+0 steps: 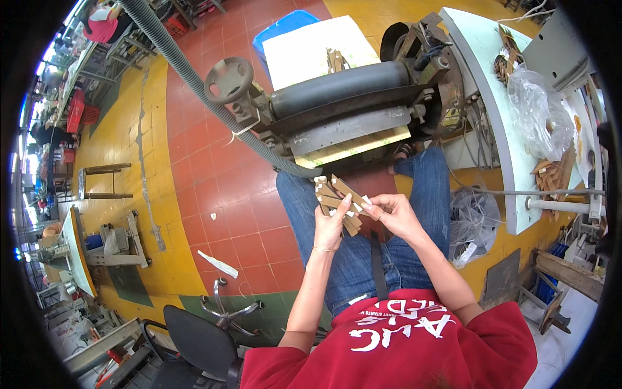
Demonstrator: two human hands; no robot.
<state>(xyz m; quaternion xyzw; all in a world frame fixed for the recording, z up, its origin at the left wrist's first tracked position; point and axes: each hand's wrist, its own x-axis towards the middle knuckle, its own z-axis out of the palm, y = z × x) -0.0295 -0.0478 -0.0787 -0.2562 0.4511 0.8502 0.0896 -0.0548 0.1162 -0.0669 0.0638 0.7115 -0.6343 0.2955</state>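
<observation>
Over my lap, my left hand (329, 227) is closed round a fanned bunch of brown strips with whitish ends (328, 194). The thumb lies across the strips. My right hand (393, 215) pinches the white end of one strip at the bunch's right side. In front of my knees stands a machine with a dark roller (350, 85) and a metal plate (350, 129) below it. Beyond the roller, more brown strips (336, 60) lie on a white board (298, 52).
A handwheel (229, 80) and a grey corrugated hose (188, 71) are at the machine's left. On the right, a pale table (479, 58) carries a clear plastic bag (541, 110) and brown pieces (554, 174). A black chair (197, 340) stands behind at left.
</observation>
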